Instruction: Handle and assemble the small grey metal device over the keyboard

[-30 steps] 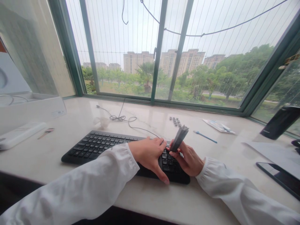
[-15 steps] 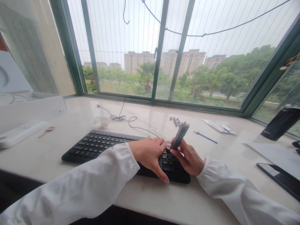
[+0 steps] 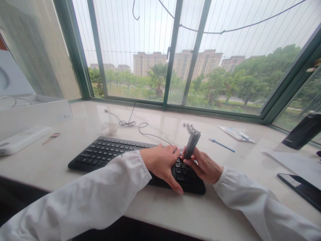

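I had the left hand [image 3: 159, 165] lying open and flat across the black keyboard [image 3: 107, 152], its fingers spread over the keys, while the right hand [image 3: 204, 166] was closed around the lower end of a grey oblong bar [image 3: 192, 144] (its material was hard to make out from my feed), holding it nearly upright just above the keyboard's right end. Beyond it, on the pale stone sill [image 3: 160, 115], lay a cluster of small dark pieces [image 3: 190, 128], a blue pen-like stick [image 3: 222, 150] and a coiled thin cable [image 3: 130, 124].
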The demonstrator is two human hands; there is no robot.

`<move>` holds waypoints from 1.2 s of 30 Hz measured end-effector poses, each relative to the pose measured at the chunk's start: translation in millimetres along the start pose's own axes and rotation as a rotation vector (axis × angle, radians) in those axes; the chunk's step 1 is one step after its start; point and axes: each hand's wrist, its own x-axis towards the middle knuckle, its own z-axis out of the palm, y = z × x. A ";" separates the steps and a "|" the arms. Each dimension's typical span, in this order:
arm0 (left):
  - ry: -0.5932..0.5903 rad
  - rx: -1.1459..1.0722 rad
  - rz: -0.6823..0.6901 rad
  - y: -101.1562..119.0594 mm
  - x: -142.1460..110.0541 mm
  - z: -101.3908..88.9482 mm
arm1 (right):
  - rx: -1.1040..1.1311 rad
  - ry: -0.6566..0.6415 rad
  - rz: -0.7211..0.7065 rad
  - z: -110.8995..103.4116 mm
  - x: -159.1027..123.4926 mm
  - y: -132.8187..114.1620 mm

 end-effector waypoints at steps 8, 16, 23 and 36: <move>0.002 0.009 0.005 1.7 -0.9 -1.8 | 0.106 0.004 0.109 0.2 4.3 1.5; 0.005 0.004 0.005 1.0 -1.7 -0.6 | 0.141 -0.035 0.118 -3.0 6.9 -0.7; 0.028 0.006 0.006 -1.3 -1.0 2.7 | 0.065 -0.086 0.045 -6.2 4.1 -0.9; 0.007 0.006 0.006 0.1 -0.2 0.2 | 0.269 -0.079 0.187 -8.8 10.8 2.6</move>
